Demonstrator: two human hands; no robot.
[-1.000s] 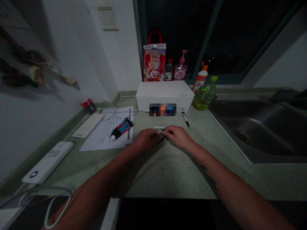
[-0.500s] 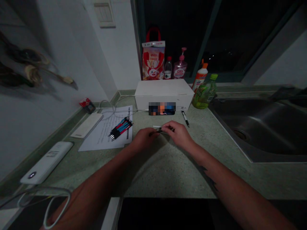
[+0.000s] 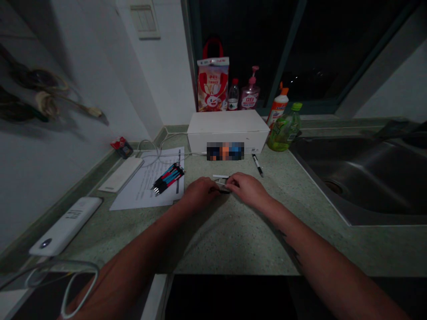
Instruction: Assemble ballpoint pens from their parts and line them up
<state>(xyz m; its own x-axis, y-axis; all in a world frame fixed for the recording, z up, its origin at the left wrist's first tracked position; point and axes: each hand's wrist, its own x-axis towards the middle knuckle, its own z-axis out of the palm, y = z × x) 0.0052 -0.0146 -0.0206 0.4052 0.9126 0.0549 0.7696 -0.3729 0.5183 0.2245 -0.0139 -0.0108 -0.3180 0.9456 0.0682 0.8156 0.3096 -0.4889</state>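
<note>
My left hand (image 3: pixel 199 192) is closed, fingertips around a dark slim piece, perhaps a pen part (image 3: pixel 224 192), whose end points right. Across from it, my right hand (image 3: pixel 246 188) has its thumb and fingers pinched together over the counter; what they grip is hidden. Between the two hands are thin, pale pieces, too small to make out fully. A white slim tube (image 3: pixel 219 176) lies just beyond the fingertips. Further right, a white and black pen (image 3: pixel 257 165) rests on the counter. Several pens (image 3: pixel 167 179) in black, red and blue lie bundled to the left.
The pens lie on a printed sheet (image 3: pixel 133 195). A white box (image 3: pixel 228 122) stands behind the hands, a phone (image 3: pixel 225 151) against its front. Left are a white power bank (image 3: pixel 66 226) and a flat white box (image 3: pixel 122 174). A green bottle (image 3: pixel 285 133) stands beside the sink (image 3: pixel 333 206).
The hands have moved slightly apart. A dark slim piece now shows below the left fingertips, and the right hand has come a little nearer.
</note>
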